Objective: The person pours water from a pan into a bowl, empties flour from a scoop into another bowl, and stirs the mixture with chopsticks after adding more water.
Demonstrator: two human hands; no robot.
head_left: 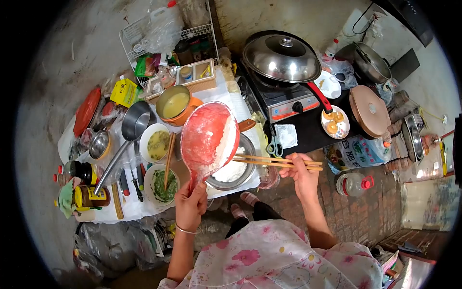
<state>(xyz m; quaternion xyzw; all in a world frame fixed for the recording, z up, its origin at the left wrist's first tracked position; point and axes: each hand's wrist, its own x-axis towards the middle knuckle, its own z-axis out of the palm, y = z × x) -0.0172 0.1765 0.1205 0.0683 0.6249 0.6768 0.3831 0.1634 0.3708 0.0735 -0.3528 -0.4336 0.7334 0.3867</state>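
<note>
My left hand [190, 207] is closed round the handle of a red plastic scoop [204, 132], tilted over a metal bowl [250, 179] of white flour [230, 172]. Flour clings along the scoop's right side. In my right hand [303, 176] is a pair of wooden chopsticks [272, 163], whose tips reach the scoop's edge above the bowl. Left of the scoop stand a bowl of chopped greens [165, 187] with other chopsticks [170, 159] in it, and a bowl of greenish liquid [158, 145]. The scoop hides part of the metal bowl.
A lidded wok [281, 55] sits on a stove [293, 103] at the back, its red handle pointing toward me. Scissors [275, 147] lie near the table edge. A saucepan [134, 123], an orange pot [174, 103] and jars [91, 196] crowd the left. A plastic bottle [353, 184] stands on the floor.
</note>
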